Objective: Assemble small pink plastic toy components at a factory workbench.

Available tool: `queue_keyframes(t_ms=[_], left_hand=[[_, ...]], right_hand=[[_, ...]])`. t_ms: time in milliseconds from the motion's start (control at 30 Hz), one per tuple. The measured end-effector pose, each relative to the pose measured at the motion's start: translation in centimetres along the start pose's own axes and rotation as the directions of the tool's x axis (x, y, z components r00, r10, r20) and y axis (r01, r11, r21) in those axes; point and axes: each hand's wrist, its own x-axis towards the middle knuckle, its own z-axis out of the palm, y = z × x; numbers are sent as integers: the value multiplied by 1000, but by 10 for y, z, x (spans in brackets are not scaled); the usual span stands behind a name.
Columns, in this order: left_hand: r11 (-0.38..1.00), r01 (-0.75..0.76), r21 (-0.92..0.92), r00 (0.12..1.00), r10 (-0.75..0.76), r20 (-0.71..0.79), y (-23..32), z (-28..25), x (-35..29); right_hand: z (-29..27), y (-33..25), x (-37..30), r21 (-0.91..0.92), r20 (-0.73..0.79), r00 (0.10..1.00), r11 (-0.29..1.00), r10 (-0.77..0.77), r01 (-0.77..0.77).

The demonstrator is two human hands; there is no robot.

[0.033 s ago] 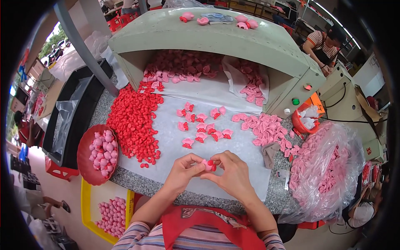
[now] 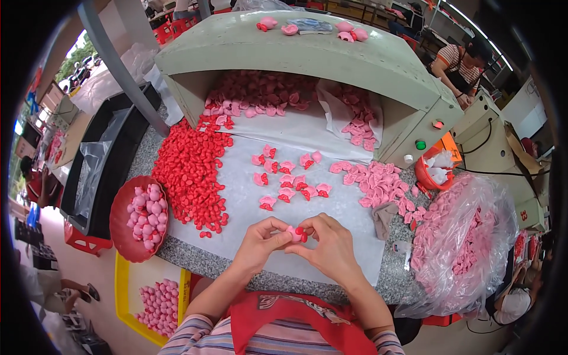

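Between my two hands, just above the near part of the white sheet (image 2: 236, 239), is a small round pink toy piece (image 2: 294, 234) with red parts on its right side. My left hand (image 2: 263, 241) pinches its pink body between thumb and fingers. The fingers of my right hand (image 2: 326, 243) are closed on the red part (image 2: 303, 235). Beyond my hands, several pink shells with red pieces (image 2: 285, 194) lie spread on the sheet. A heap of small red pieces (image 2: 188, 171) is to the left, and a pile of pink shells (image 2: 378, 182) to the right.
A pale green open-fronted machine (image 2: 296, 56) holds more pink pieces. At left are a red bowl (image 2: 118, 239), a black tray (image 2: 80, 204) and a yellow crate (image 2: 123, 296). A clear plastic bag of pink shells (image 2: 467, 242) and an orange basket (image 2: 423, 173) stand right. A co-worker (image 2: 458, 68) sits far right.
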Motion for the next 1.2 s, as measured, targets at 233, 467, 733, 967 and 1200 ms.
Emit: queue_keyframes(t_ms=[233,467,733,967,1200], left_hand=[[995,-30,97,999,26,44,9,-1,-16],[953,-243,182,970,237,55,1,-2,-25],[943,-283,173,957,288,-5,-17,-12,-15],[928,-260,266,965,242,99,-17,-15,23],[237,-627,742,681,629,375,-19,3,140]], right_hand=[[6,0,-3,105,44,995,991,-85,80],[15,1,-6,151,-30,971,959,-237,239],[28,15,-2,126,-64,962,954,-265,272],[30,36,-2,18,-2,992,991,-130,130],[-9,52,2,-182,-235,971,979,50,-94]])
